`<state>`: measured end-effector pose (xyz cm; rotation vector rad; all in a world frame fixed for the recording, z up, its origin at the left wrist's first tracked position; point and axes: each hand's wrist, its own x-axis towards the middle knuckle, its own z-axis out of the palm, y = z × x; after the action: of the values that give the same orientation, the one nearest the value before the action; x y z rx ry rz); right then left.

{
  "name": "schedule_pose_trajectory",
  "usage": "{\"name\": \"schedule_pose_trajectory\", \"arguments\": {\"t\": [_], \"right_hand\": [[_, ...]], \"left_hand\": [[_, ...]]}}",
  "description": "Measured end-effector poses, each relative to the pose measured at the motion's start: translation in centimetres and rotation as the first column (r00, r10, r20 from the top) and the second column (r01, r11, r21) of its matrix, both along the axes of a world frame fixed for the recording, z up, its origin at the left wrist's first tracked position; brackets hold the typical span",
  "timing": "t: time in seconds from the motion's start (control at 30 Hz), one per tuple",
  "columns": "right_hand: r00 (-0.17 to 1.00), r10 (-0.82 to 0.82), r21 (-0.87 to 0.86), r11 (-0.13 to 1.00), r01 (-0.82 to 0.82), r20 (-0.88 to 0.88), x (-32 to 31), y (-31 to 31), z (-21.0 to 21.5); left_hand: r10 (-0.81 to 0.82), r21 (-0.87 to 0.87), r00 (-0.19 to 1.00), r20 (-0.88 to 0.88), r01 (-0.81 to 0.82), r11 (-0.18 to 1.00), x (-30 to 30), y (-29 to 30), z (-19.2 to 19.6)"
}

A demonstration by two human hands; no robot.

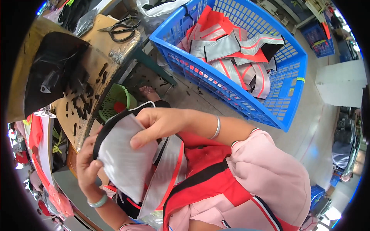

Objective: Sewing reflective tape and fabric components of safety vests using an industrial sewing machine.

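Note:
Both hands grip one light grey fabric piece [122,156] with a black bound edge, held up over my lap. My left hand [88,161] pinches its black edge, thumb in front and fingers partly behind. My right hand [163,121] has its thumb pressed on the grey face; its other fingers are mostly hidden behind the cloth. Below lies a grey reflective strip [169,175] with an orange-red line, beside red and black cloth [204,158] on my lap.
At the left, a worktable [98,38] bears scissors [122,29], black scraps [83,107] and a dark sheet [54,69]. Beneath it stands a green basket [131,101]. A large blue crate [239,102] holds several reflective red and grey pieces [231,48]. A white block [341,82] stands farther right.

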<state>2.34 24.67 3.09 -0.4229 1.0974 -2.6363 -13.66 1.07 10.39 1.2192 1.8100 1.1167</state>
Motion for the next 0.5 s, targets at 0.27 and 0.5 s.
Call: {"name": "schedule_pose_trajectory", "arguments": {"t": [0.27,0.5], "right_hand": [[0.359,-0.463,0.49,-0.202,0.848,-0.811,-0.4,2.2,2.0],[0.66,-0.264,0.694,-0.048,0.719,-0.703,-5.4,-2.1,3.7]], "left_hand": [[0.27,0.063,0.85,-0.453,-0.271,0.96,4.0,5.2,-1.1],[0.314,0.185,0.881,-0.354,-0.263,0.947,1.8,5.1,0.3]]}}
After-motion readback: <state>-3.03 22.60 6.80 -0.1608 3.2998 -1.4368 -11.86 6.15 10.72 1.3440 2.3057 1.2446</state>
